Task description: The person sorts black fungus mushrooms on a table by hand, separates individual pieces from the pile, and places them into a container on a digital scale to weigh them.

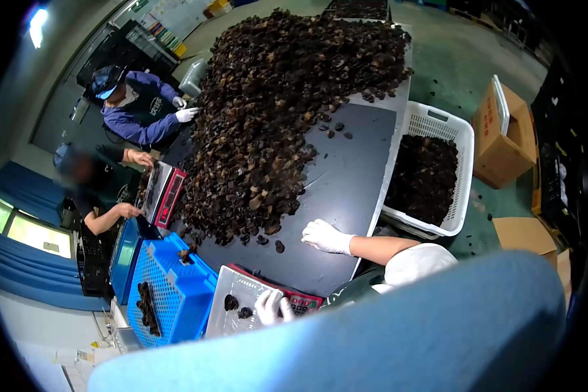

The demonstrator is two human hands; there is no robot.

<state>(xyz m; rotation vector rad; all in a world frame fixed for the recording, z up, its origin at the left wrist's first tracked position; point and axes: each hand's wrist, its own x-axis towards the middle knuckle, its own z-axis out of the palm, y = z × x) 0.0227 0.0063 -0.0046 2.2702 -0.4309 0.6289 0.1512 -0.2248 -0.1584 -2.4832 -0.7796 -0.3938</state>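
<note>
My left hand (274, 307), in a white glove, is over the right side of a white tray (221, 302). Its visible fingers are a little apart, with nothing seen in them; the blue shape in front hides the rest. In the tray lie a few dark, mushroom-like pieces (231, 302). Beneath it shows a red scale (304, 304) with a keypad. My right hand (326, 236), also gloved, rests on the dark tabletop (346, 176), fingers stretched out and holding nothing visible. Beyond it spreads a large heap of dark brown, mushroom-like pieces (261, 130).
A blue perforated crate (176, 307) stands left of the tray. On the right are a white basket (467, 157) of dark pieces and a cardboard box (496, 137). Two people work across the left side, one (140, 117) in gloves, another beside a second red scale (170, 199).
</note>
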